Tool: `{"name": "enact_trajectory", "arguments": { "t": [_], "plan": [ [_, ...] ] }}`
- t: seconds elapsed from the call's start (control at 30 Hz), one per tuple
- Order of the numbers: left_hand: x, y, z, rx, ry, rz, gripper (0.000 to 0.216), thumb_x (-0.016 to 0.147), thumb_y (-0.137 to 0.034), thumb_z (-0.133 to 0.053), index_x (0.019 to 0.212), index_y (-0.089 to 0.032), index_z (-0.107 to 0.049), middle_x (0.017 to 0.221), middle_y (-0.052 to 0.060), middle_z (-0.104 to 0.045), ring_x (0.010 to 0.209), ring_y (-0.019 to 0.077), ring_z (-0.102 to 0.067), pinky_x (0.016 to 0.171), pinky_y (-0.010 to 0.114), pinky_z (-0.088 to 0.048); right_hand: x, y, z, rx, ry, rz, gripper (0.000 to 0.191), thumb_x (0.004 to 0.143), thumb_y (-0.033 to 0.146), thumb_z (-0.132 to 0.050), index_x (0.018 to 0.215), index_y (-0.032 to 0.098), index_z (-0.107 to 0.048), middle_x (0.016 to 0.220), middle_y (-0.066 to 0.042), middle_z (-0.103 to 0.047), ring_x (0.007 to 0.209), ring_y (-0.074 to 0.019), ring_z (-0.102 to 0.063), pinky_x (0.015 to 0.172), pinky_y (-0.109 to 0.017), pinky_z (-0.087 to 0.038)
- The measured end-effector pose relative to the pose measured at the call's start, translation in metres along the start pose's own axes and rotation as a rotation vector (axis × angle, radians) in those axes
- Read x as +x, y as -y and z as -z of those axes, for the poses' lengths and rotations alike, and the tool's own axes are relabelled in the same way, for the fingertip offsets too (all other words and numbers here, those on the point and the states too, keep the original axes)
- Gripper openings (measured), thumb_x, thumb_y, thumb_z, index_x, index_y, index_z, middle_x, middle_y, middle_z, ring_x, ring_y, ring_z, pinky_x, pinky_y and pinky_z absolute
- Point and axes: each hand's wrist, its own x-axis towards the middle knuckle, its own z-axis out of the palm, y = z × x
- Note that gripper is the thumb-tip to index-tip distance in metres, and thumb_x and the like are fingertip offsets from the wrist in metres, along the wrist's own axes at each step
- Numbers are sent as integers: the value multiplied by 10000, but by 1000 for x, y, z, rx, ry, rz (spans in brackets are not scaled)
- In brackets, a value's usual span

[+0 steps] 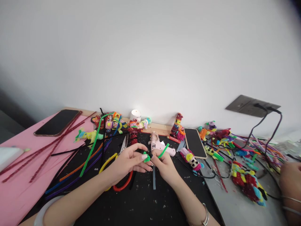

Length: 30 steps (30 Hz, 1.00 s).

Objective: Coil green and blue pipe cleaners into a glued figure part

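1. Two hands meet at the center of the frame, and we see the left hand [135, 158] pinching a small green coil [147, 157] between thumb and fingers.
2. The right hand [163, 164] is closed around a green stem [164, 150], its free end poking up. Fingers hide its lower part, so we cannot tell whether it joins the coil.
3. Something dark sits between the fingertips; we cannot make out what.
4. Just behind the right hand, our view of the glue gun [162, 147] is partly blocked.
5. Left of center, we see only part of the scissors [124, 143]; the left forearm and hand cover parts of a yellow stem [105, 164] and a red loop [122, 189].
6. At the right edge, we find another person's hand [290, 175], cut off, its fingers unclear to us.
7. At the left edge, a white object [10, 157] is cropped; we cannot identify it.
8. In the right of the frame, we cannot separate every strand in the tangled stems [261, 142].
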Motion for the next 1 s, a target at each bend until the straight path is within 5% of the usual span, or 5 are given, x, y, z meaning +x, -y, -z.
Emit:
{"name": "enact_trajectory", "arguments": {
  "t": [0.4,0.73,1.0],
  "plan": [
    [-1,4,-1,6,104,181,290,846,-479,-505,848,-193,-464,690,81,-718,613,187,-702,541,222,-506,-1,0,2,40,112,-56,384,853,388,-485,558,185,-346,538,60,-289,519,-89,-250,504,-234,-224],
    [-2,7,-4,173,186,79,335,854,-469,-492,766,-149,-532,672,65,-693,519,161,-673,475,209,-478,-1,-7,-3,290,85,-198,397,807,396,-531,531,190,-332,455,89,-266,431,-62,-187,438,-227,-148],
    [-1,11,-4,153,134,56,321,819,-455,-556,708,-164,-481,673,41,-697,514,154,-674,487,219,-498,-1,-11,-7,244,52,-206,417,808,475,-524,556,189,-355,464,85,-283,431,-63,-210,427,-218,-165]
  ]
}}
